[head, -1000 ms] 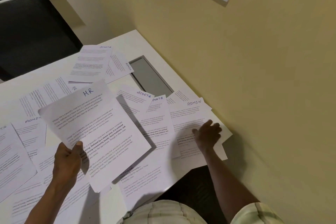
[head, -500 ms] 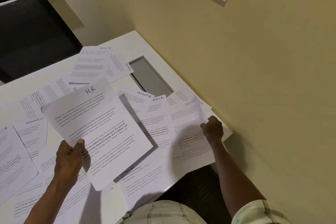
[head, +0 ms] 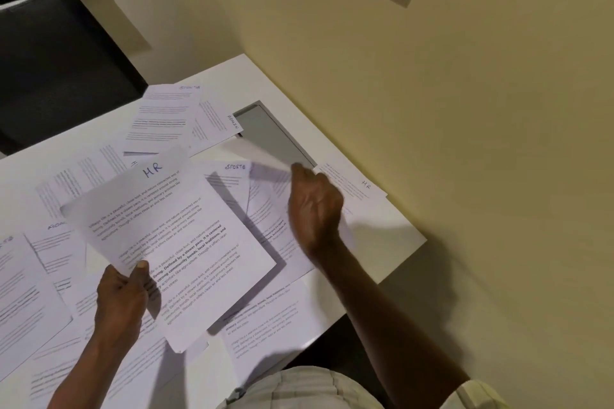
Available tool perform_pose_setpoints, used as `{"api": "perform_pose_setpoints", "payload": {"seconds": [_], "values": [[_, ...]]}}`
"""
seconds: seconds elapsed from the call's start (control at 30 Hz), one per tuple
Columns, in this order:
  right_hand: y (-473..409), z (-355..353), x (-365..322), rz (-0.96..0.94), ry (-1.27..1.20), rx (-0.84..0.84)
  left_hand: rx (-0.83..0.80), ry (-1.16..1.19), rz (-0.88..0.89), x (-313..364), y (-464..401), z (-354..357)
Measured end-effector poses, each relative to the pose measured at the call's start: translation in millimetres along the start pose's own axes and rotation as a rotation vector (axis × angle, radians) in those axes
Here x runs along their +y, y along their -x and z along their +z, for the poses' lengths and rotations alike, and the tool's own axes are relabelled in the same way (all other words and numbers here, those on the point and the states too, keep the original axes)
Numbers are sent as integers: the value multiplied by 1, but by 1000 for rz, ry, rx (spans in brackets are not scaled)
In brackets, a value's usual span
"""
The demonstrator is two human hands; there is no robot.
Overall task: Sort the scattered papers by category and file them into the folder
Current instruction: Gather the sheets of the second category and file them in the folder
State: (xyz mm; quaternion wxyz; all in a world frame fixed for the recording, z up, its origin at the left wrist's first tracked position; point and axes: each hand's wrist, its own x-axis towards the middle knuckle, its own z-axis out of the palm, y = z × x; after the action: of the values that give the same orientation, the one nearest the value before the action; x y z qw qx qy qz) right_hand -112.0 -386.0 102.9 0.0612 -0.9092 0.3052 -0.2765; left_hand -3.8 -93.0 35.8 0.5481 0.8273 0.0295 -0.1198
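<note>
Gripping one HR sheet (head: 172,242), left hand (head: 121,300); right hand (head: 314,209) fingers blurred, grip unclear; two HR sheets visible.

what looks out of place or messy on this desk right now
Nothing is damaged, but the loose sheets lie scattered and overlapping at odd angles. One sheet marked HR sits apart by the wall, while the left hand holds another HR sheet.

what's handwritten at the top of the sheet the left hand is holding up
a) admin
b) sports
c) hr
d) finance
c: the sheet pinched at its lower edge by the left hand has "HR" handwritten in blue at its top; the "SPORTS" heading is on a different sheet lying on the table behind it.
</note>
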Motion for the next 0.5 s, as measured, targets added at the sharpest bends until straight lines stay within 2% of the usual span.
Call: {"api": "perform_pose_setpoints", "payload": {"seconds": [0.1, 0.17, 0.27, 0.5], "values": [[-33, -12, 8, 95, 33, 164, 21, -12, -30, -1, 0, -8], [-51, -15, 12, 182, -6, 163, 32, 9, -38, -1, 2, -13], [-60, -2, 19, 290, -148, -1, 40, 16, -62, -13, 0, -22], [-18, 89, 36, 504, -426, -471, 107, 11, -113, -28, -5, -38]]}}
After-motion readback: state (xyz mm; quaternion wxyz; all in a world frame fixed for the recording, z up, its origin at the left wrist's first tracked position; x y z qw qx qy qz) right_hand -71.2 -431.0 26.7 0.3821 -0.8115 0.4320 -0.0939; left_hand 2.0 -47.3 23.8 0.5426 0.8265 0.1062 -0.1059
